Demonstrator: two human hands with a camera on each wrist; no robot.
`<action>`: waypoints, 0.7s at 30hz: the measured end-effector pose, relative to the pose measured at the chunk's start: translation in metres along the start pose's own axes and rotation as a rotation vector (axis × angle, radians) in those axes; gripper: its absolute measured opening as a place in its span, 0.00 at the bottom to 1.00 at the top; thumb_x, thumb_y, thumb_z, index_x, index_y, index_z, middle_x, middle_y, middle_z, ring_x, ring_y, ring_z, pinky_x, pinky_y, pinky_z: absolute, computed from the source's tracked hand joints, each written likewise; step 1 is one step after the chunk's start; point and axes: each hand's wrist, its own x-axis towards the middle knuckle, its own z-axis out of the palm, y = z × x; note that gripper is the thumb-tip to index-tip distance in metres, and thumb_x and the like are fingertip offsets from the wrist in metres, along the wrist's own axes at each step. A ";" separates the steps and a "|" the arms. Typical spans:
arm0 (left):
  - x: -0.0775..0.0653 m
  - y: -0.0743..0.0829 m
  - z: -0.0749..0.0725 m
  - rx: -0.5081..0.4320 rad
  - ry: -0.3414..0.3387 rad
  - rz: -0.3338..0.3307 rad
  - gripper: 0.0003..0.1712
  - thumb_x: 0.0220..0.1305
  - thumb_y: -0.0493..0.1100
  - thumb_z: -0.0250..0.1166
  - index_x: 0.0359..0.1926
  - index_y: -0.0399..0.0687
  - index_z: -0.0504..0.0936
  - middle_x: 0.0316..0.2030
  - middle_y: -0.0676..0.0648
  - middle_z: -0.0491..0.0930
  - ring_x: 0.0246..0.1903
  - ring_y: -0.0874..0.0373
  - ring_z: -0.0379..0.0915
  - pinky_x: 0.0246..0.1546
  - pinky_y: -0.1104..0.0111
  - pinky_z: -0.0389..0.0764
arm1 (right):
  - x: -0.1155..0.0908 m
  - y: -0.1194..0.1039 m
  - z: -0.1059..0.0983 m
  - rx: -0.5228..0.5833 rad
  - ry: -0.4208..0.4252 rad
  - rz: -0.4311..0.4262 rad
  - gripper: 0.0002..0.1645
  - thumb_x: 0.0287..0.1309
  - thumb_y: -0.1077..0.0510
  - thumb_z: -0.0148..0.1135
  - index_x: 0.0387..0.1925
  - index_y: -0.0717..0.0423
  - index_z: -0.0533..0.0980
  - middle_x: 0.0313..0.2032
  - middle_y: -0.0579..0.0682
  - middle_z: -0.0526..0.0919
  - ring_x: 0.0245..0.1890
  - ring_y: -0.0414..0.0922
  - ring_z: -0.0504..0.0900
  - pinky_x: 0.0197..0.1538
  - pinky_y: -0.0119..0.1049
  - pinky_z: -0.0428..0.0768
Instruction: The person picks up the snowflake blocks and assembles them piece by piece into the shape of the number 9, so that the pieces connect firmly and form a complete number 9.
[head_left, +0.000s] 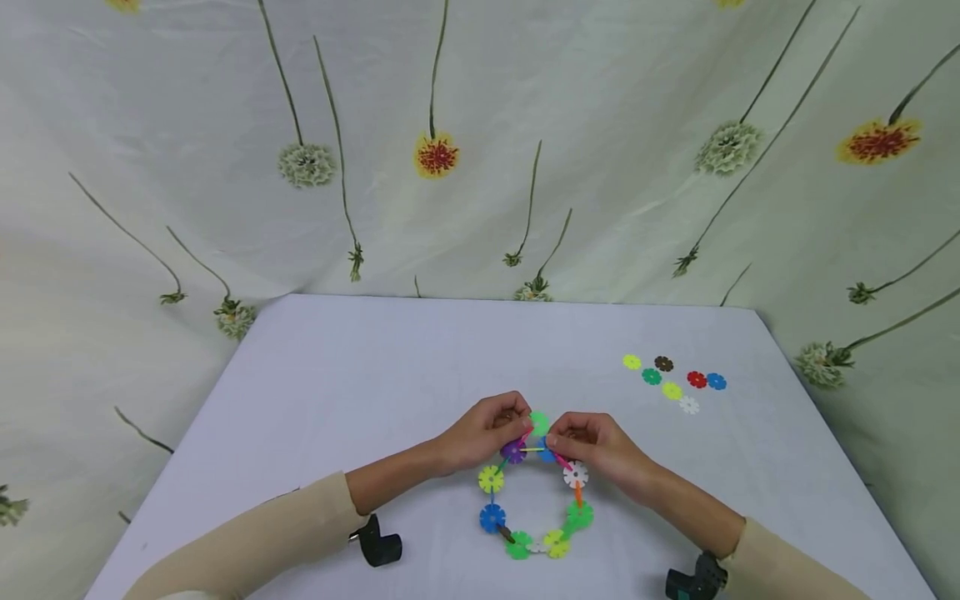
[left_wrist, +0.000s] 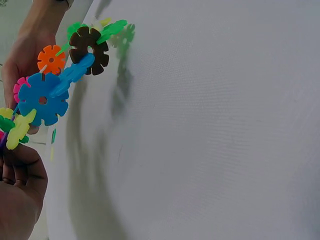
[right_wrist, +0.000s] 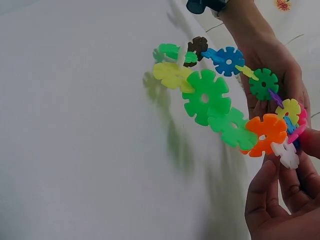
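Pinched by the left hand and the right hand, a ring of linked discs is held at its far side, its loop extended nearward from both grips. Between them, a light green disc is seen, neither hand clearly nearer.

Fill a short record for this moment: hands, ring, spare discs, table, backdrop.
Left hand: holds the ring at its far side
Right hand: also holds the far side, to the right
Ring: many-coloured notched discs joined together, raised off the table
Loose discs: seven, lying toward the table's far right
Table: pale top
Backdrop: flower-patterned cloth
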 end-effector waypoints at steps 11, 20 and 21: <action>0.001 -0.003 0.000 0.052 0.008 0.041 0.09 0.83 0.41 0.57 0.51 0.39 0.77 0.34 0.50 0.76 0.30 0.64 0.70 0.35 0.76 0.73 | 0.002 0.007 -0.004 -0.061 0.036 -0.076 0.17 0.77 0.50 0.63 0.52 0.61 0.81 0.41 0.51 0.87 0.41 0.42 0.85 0.49 0.33 0.85; 0.002 -0.004 0.001 0.081 0.015 0.054 0.09 0.83 0.40 0.56 0.51 0.38 0.77 0.37 0.46 0.77 0.34 0.62 0.71 0.38 0.76 0.73 | 0.024 0.024 -0.057 -0.374 0.339 -0.105 0.12 0.76 0.53 0.65 0.50 0.57 0.83 0.45 0.56 0.88 0.42 0.47 0.83 0.44 0.31 0.83; 0.002 -0.004 0.001 0.082 0.013 0.055 0.09 0.83 0.40 0.56 0.51 0.38 0.77 0.37 0.46 0.77 0.34 0.62 0.71 0.38 0.76 0.73 | 0.028 0.026 -0.066 -0.434 0.385 -0.101 0.11 0.75 0.53 0.65 0.50 0.56 0.84 0.45 0.55 0.88 0.43 0.47 0.83 0.45 0.32 0.83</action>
